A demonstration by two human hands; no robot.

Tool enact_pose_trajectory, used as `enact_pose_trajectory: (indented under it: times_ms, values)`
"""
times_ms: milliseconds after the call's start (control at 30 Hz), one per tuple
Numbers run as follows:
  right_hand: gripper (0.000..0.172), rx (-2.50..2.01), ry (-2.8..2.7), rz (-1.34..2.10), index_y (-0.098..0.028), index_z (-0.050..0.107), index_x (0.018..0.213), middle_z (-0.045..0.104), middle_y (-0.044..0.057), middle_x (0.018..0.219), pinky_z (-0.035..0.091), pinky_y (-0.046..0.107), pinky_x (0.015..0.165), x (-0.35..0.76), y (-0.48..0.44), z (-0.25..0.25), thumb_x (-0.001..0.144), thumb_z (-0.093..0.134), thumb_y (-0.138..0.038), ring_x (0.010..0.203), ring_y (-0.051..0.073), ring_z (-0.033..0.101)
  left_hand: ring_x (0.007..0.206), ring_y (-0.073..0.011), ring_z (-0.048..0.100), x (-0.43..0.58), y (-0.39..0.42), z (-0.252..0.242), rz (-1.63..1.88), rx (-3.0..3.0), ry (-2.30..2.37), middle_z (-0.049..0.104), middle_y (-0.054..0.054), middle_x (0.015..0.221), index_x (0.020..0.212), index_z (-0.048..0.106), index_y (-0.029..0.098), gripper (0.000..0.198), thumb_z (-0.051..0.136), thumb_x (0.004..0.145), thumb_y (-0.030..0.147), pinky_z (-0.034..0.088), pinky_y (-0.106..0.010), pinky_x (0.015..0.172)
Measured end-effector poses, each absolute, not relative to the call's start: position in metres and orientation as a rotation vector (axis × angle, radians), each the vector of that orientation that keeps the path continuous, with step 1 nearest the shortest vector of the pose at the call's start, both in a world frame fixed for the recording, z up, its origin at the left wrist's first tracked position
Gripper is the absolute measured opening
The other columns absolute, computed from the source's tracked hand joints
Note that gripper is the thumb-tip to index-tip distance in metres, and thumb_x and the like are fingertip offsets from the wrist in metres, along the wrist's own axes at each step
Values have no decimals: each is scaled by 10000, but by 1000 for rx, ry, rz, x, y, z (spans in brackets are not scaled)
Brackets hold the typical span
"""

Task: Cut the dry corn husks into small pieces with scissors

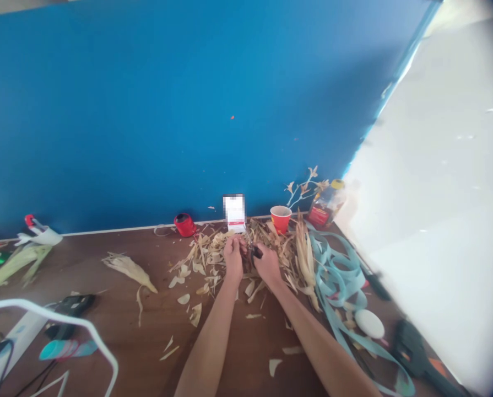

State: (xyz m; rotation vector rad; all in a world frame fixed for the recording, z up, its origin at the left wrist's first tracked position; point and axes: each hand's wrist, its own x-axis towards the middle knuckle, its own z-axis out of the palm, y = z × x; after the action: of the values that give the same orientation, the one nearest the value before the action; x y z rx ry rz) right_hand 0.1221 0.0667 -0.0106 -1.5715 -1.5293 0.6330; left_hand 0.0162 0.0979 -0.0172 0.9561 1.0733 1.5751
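My left hand (pixel 233 258) is closed in a pinch above a heap of dried corn husk pieces (pixel 209 251). What its fingertips hold is too small to make out, though it may be a bit of husk. Beside it, my right hand (pixel 267 263) is wrapped round small black-handled scissors (pixel 255 252), whose blades point toward the left hand and are hardly visible. Just behind the hands a phone (pixel 235 212) with a bright screen stands upright. A red paper cup (pixel 281 219) is behind the right hand, and a bundle of long husks (pixel 305 251) lies to its right.
Pale blue ribbon (pixel 339 270) lies in loops at the right, near a white oval object (pixel 369 323) and a black glue gun (pixel 420 353). A red tape roll (pixel 185 225) sits by the blue wall. Leftward are a husk (pixel 130 270), a power strip (pixel 15 342) and a white cable (pixel 85 320).
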Motion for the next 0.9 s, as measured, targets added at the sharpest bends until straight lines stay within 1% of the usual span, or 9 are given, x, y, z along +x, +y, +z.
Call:
enact_pose_trajectory:
  times_ms: [133, 233, 333, 467, 533, 633, 700, 833, 900]
  values:
    - [298, -1570, -1534, 645, -240, 668, 1024, 721, 26, 935, 485, 265, 771, 122, 66, -10, 760, 540, -188, 854, 193, 662, 573, -96, 493, 14, 100, -14, 1548, 887, 1023, 572, -11, 716, 939, 594, 169, 378, 591, 790, 516, 416, -229, 544]
    - [292, -1561, -1543, 645, -240, 668, 1020, 721, 25, 934, 482, 262, 768, 123, 66, -9, 766, 535, -189, 855, 193, 661, 608, -103, 522, 12, 101, -11, 1558, 829, 948, 601, -26, 769, 972, 597, 170, 405, 618, 766, 518, 453, -253, 603]
    - [292, -1561, -1540, 646, -234, 668, 1025, 721, 28, 934, 478, 260, 762, 123, 66, -8, 772, 529, -194, 856, 194, 662, 642, -109, 544, 11, 101, -9, 1581, 784, 895, 616, -43, 803, 956, 603, 159, 408, 622, 761, 518, 477, -273, 655]
    - [302, -1565, -1537, 644, -231, 670, 1032, 721, 28, 940, 476, 256, 757, 123, 67, -10, 766, 531, -192, 855, 194, 664, 602, -101, 541, 12, 99, -8, 1532, 775, 919, 620, -44, 776, 913, 590, 147, 408, 627, 759, 523, 469, -252, 597]
    - [303, -1553, -1542, 636, -230, 673, 1024, 721, 29, 943, 475, 254, 761, 123, 67, -10, 762, 528, -182, 858, 190, 663, 546, -86, 516, 13, 97, -8, 1503, 786, 937, 602, -22, 717, 890, 574, 152, 399, 627, 761, 526, 437, -224, 532]
    - [325, -1564, -1537, 628, -234, 673, 1030, 723, 26, 931, 478, 257, 768, 122, 68, -10, 748, 527, -161, 858, 188, 665, 430, -55, 404, 13, 96, -9, 1487, 813, 940, 508, 33, 580, 889, 558, 163, 379, 607, 783, 524, 309, -181, 412]
    - [333, -1575, -1529, 629, -242, 673, 1036, 723, 21, 937, 482, 258, 771, 122, 68, -11, 743, 536, -164, 859, 188, 665, 408, -46, 355, 13, 96, -10, 1500, 818, 920, 457, 52, 545, 904, 556, 169, 363, 601, 795, 513, 255, -174, 394]
    - [309, -1575, -1527, 631, -246, 670, 1033, 725, 18, 925, 486, 253, 759, 121, 68, -12, 758, 542, -186, 845, 185, 666, 503, -57, 443, 12, 98, -11, 1506, 757, 851, 509, 32, 633, 961, 569, 173, 350, 641, 782, 465, 355, -184, 492]
    - [294, -1583, -1532, 630, -239, 671, 1022, 726, 21, 903, 486, 252, 751, 122, 67, -12, 762, 542, -190, 832, 185, 667, 546, -67, 475, 12, 100, -12, 1494, 696, 834, 538, 17, 674, 965, 583, 162, 356, 667, 763, 443, 386, -198, 535]
